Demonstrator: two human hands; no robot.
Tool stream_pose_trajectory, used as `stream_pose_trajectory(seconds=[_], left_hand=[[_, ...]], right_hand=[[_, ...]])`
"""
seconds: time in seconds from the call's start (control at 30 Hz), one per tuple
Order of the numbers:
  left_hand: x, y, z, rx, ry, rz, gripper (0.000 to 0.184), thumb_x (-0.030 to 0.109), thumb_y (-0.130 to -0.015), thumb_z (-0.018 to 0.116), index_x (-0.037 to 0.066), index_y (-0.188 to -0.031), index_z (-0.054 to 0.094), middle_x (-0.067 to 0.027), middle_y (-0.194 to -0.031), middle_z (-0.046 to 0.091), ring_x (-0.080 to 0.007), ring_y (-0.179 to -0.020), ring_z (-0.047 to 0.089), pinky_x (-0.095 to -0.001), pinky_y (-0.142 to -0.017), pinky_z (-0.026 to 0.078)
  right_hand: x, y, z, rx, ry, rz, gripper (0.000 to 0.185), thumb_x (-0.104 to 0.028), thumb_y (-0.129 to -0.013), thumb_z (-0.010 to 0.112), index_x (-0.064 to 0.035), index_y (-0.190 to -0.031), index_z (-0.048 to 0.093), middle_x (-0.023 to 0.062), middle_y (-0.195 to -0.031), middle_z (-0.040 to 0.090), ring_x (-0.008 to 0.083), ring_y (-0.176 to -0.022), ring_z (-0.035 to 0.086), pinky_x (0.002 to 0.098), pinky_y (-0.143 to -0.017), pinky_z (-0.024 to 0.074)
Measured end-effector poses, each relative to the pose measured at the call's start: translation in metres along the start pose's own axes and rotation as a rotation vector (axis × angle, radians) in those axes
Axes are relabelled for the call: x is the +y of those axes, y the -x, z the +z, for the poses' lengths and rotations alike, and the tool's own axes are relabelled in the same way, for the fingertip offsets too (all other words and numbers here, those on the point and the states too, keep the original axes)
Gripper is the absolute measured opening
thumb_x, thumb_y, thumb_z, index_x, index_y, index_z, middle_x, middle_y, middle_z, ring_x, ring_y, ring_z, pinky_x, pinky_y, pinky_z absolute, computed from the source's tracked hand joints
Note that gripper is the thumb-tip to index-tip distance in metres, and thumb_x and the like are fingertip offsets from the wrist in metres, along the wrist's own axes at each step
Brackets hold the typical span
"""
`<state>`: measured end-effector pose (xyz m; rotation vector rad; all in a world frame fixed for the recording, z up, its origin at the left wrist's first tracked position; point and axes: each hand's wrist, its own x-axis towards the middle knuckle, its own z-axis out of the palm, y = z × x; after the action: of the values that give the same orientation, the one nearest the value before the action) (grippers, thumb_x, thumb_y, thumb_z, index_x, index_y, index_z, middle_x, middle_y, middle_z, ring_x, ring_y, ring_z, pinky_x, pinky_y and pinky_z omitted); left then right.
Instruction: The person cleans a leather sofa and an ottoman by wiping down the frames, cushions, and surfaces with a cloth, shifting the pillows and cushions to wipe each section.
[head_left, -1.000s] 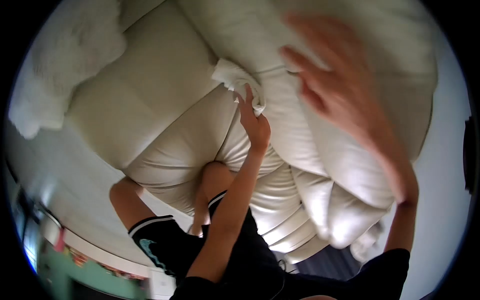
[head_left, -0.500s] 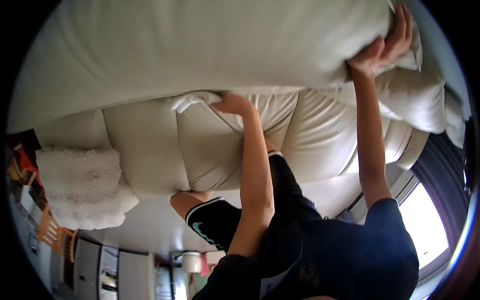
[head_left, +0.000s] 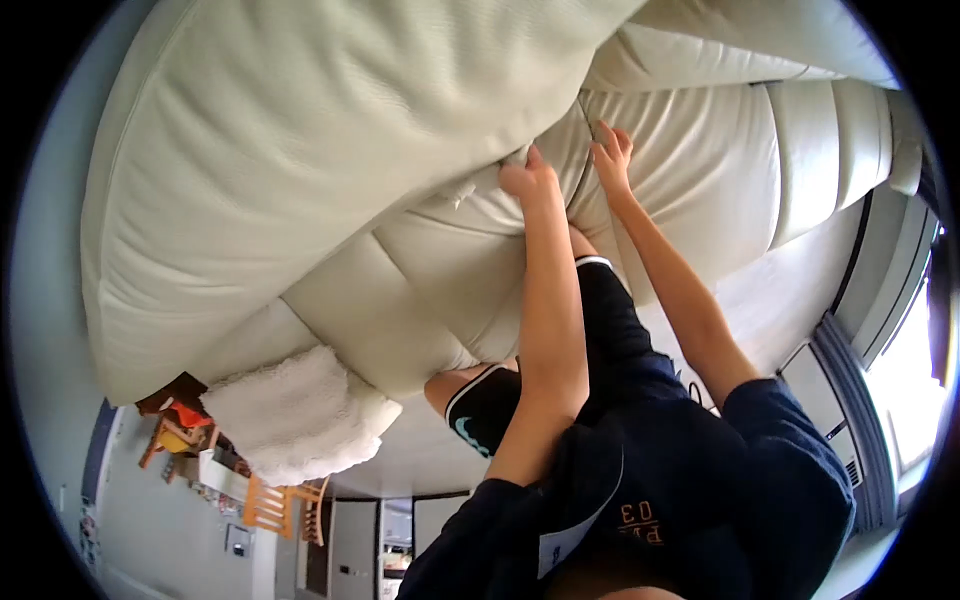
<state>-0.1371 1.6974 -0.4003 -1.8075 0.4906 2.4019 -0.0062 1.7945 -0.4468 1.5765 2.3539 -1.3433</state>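
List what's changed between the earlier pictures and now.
The right hand has let go of the edge of the backrest and come down to the seat, near the left hand. The cloth now shows only as a white scrap; whether it's still held is unclear. The left hand stays where backrest meets seat; the fluffy cushion remains at the left.

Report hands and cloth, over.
Left hand at sofa backrest's lower edge, grip unclear. Right hand at sofa seat, fingers parted. White cloth mostly hidden, left hand's outer side; backrest crowding it.
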Motion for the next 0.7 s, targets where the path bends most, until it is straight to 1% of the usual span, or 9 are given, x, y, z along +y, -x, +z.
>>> stream_pose_trajectory(seconds=[0.07,0.13,0.23,0.33,0.47,0.5,0.57,0.6,0.7], left_hand=[[-0.004,0.008,0.011,0.067,-0.108,-0.032,0.040,0.018,-0.101,0.033,0.001,-0.132,0.050,-0.0134,-0.134,0.055,-0.0305,-0.123,0.053,-0.0466,-0.101,0.051],[-0.016,0.032,0.038,0.254,-0.003,-0.226,0.038,0.020,-0.101,0.034,0.004,-0.131,0.052,-0.0114,-0.133,0.056,-0.0307,-0.122,0.054,-0.0497,-0.099,0.051],[-0.053,0.088,0.051,0.012,-0.060,-0.317,0.034,0.018,-0.100,0.039,0.005,-0.129,0.052,-0.0126,-0.126,0.058,-0.0311,-0.116,0.057,-0.0556,-0.096,0.052],[-0.046,0.093,0.064,-0.254,-0.433,-0.472,0.032,0.014,-0.099,0.040,-0.004,-0.124,0.050,-0.0198,-0.117,0.058,-0.0304,-0.108,0.059,-0.0465,-0.094,0.053],[0.022,0.070,0.055,-0.615,-0.747,-0.609,0.052,0.041,-0.099,0.045,-0.006,-0.120,0.050,-0.0170,-0.113,0.058,-0.0270,-0.105,0.058,-0.0420,-0.094,0.047],[0.047,0.064,0.047,-0.624,-0.708,-0.651,0.061,0.050,-0.098,0.046,-0.004,-0.126,0.049,-0.0163,-0.118,0.058,-0.0264,-0.108,0.057,-0.0401,-0.095,0.045],[0.106,0.096,0.054,-0.729,-1.157,-0.240,0.064,0.051,-0.098,0.044,-0.001,-0.134,0.046,-0.0155,-0.125,0.057,-0.0270,-0.111,0.057,-0.0398,-0.095,0.046],[0.140,0.104,0.054,-0.715,-1.401,0.050,0.063,0.049,-0.099,0.044,0.000,-0.138,0.045,-0.0149,-0.130,0.057,-0.0263,-0.114,0.057,-0.0395,-0.095,0.046],[0.232,0.189,0.090,-0.759,-1.753,0.938,0.042,0.025,-0.096,0.039,-0.002,-0.106,0.069,-0.0145,-0.113,0.067,-0.0231,-0.109,0.061,-0.0380,-0.096,0.047]], right_hand=[[-0.017,0.008,0.005,0.031,0.070,0.060,0.054,-0.031,-0.088,0.057,-0.0157,-0.139,0.051,0.0158,-0.152,0.030,0.0349,-0.139,0.030,0.0461,-0.107,0.0340],[-0.051,0.013,-0.004,-0.170,-0.329,0.393,0.051,-0.035,-0.092,0.054,-0.0164,-0.139,0.051,0.0161,-0.149,0.033,0.0319,-0.136,0.033,0.0457,-0.108,0.0332],[-0.114,0.033,-0.030,-0.304,-0.957,0.530,0.051,-0.043,-0.095,0.050,-0.0123,-0.136,0.051,0.0143,-0.136,0.049,0.0266,-0.124,0.047,0.0411,-0.106,0.0375],[-0.145,0.017,-0.066,-0.450,-1.569,0.629,0.050,-0.046,-0.096,0.051,-0.0076,-0.129,0.053,0.0093,-0.117,0.063,0.0229,-0.108,0.060,0.0389,-0.101,0.0441],[-0.167,0.000,-0.041,-0.445,-1.262,0.410,0.049,-0.031,-0.092,0.060,0.0013,-0.128,0.049,0.0152,-0.118,0.061,0.0267,-0.110,0.058,0.0370,-0.097,0.0461],[-0.185,0.003,-0.019,-0.236,-0.934,0.383,0.054,-0.026,-0.090,0.060,0.0040,-0.132,0.044,0.0213,-0.120,0.060,0.0295,-0.111,0.058,0.0372,-0.098,0.0451],[-0.218,0.014,0.021,0.183,-0.431,0.273,0.072,-0.014,-0.086,0.056,0.0074,-0.146,0.022,0.0383,-0.124,0.053,0.0399,-0.114,0.056,0.0373,-0.100,0.0428],[-0.206,0.019,0.055,0.454,-0.315,0.098,0.070,-0.004,-0.085,0.050,0.0037,-0.149,0.023,0.0376,-0.127,0.052,0.0427,-0.119,0.054,0.0384,-0.100,0.0426],[-0.219,0.049,0.060,0.471,-0.504,0.147,0.061,0.013,-0.078,0.037,0.0056,-0.138,0.044,0.0289,-0.132,0.054,0.0405,-0.120,0.055,0.0344,-0.100,0.0411]])
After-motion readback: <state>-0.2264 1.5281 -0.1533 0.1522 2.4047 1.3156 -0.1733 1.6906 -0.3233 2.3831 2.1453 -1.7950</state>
